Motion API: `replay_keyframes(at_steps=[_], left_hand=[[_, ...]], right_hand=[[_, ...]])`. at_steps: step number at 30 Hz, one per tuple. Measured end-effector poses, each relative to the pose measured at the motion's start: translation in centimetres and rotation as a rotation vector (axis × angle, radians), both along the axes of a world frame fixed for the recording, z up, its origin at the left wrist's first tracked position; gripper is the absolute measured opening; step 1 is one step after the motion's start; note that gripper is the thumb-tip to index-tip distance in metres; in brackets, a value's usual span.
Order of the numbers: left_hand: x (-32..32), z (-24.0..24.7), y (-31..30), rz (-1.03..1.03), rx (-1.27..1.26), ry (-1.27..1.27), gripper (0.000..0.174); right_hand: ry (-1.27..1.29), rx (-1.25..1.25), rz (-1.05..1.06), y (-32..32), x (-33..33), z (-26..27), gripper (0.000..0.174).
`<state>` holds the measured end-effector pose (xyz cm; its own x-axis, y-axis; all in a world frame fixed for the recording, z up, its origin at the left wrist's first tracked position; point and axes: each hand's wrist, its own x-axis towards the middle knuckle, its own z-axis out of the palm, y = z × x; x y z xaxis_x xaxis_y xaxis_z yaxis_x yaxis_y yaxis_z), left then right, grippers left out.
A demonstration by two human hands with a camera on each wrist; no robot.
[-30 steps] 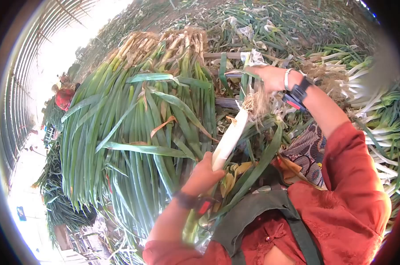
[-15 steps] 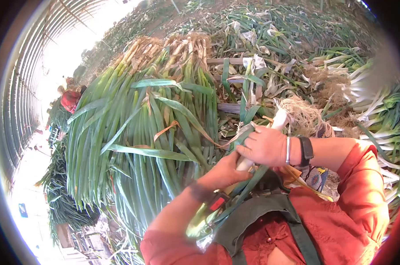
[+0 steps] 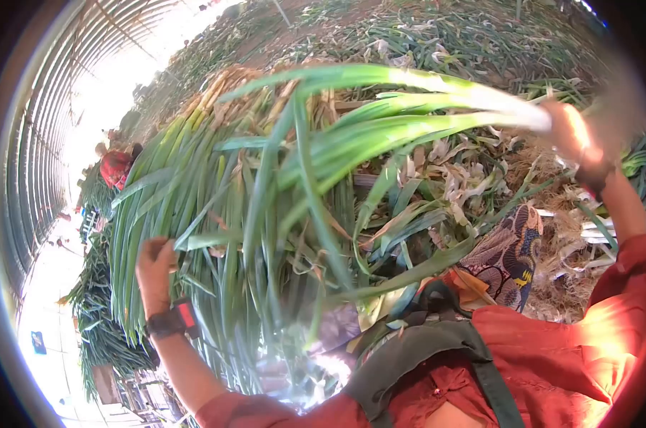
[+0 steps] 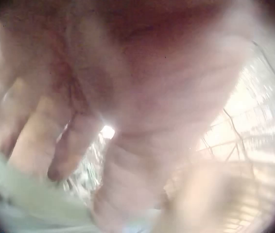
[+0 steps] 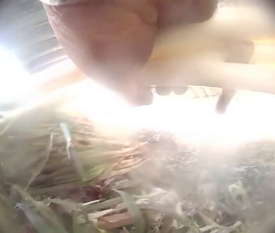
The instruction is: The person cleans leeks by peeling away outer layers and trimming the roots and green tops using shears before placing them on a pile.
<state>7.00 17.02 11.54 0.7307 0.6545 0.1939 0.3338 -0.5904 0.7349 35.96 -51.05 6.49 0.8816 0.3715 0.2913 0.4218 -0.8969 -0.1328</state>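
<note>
At the upper right in the head view, my right hand (image 3: 573,132) grips a few green onions (image 3: 466,103) by their white ends. Their long green leaves sweep left across the pile and droop over it. In the right wrist view the pale stalks (image 5: 215,73) run through the fingers, blurred and overlit. My left hand (image 3: 154,271) is over the left side of the large pile of unpeeled green onions (image 3: 194,171), fingers loosely bent, beside the end of a leaf. The left wrist view shows its fingers (image 4: 35,136) apart, a blurred pale green leaf (image 4: 35,194) passing at the fingertips.
Stripped leaves and skins (image 3: 466,178) litter the ground ahead. Brown root clumps (image 3: 551,264) lie right, beside white-stemmed onions (image 3: 601,232). A patterned cloth (image 3: 508,257) covers the lap. Another onion heap (image 3: 112,307) and a red round shape (image 3: 114,169) are at left.
Both hands were together on a white stalk in front of the body. They have parted: the right swung up and right with the onions, the left moved left over the pile.
</note>
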Motion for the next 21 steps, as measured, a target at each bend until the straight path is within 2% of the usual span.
replay_keyframes(at_steps=[1, 2, 3, 5, 7, 8, 9, 10, 13, 15, 16, 17, 19, 21], left_hand=[[0.3, -0.1, 1.1, 0.064, -0.031, -0.101, 0.025], [1.2, -0.6, 0.9, 0.035, -0.019, -0.087, 0.025], [2.3, -1.4, 0.4, 0.003, -0.011, -0.068, 0.025], [4.8, -3.6, -0.7, -0.099, 0.039, 0.003, 0.026], [7.5, -6.9, -1.7, -0.233, 0.132, 0.113, 0.029], [8.8, -8.7, -1.8, -0.219, 0.147, 0.152, 0.031], [10.1, -10.7, -1.7, -0.208, 0.164, 0.19, 0.033], [10.9, -12.8, -1.0, -0.254, 0.415, 0.206, 0.053], [12.5, -15.0, -3.8, -0.124, 0.779, 0.371, 0.083], [13.0, -13.6, -7.1, -0.067, 0.708, 0.499, 0.108], [13.4, -13.4, -8.1, -0.058, 0.743, 0.489, 0.111], [13.7, -13.5, -8.5, -0.041, 0.781, 0.479, 0.115], [14.2, -13.5, -8.1, 0.04, 0.815, 0.606, 0.097], [14.2, -13.9, -6.2, 0.008, 0.874, 0.515, 0.08]], right_hand=[[0.155, -0.04, -0.111, 2.1, -3.2, -0.1, 0.038], [0.285, -0.037, -0.25, 2.4, -3.9, -3.9, 0.039], [0.775, 0.095, -0.316, 5.7, -7.5, -1.2, 0.038], [1.002, 0.072, -0.113, 6.0, -9.6, -7.0, 0.045], [1.317, 0.105, -0.018, 7.2, -11.4, -11.8, 0.042], [1.405, 0.34, 0.103, 7.5, -12.5, -13.8, 0.041], [1.493, 0.481, 0.113, 8.4, -13.6, -13.7, 0.04], [1.487, 0.58, 0.084, 8.5, -14.2, -14.7, 0.04], [1.485, 0.881, 0.063, 8.5, -14.8, -11.2, 0.044], [1.462, 1.025, 0.01, 6.7, -14.3, -12.7, 0.044], [1.294, 0.94, -0.015, 6.0, -14.0, -12.7, 0.04], [1.412, 1.18, -0.041, 5.3, -13.9, -11.9, 0.037], [1.412, 1.415, -0.113, 4.0, -14.0, -9.5, 0.034], [1.302, 1.444, -0.173, 2.1, -13.5, -8.0, 0.025]])
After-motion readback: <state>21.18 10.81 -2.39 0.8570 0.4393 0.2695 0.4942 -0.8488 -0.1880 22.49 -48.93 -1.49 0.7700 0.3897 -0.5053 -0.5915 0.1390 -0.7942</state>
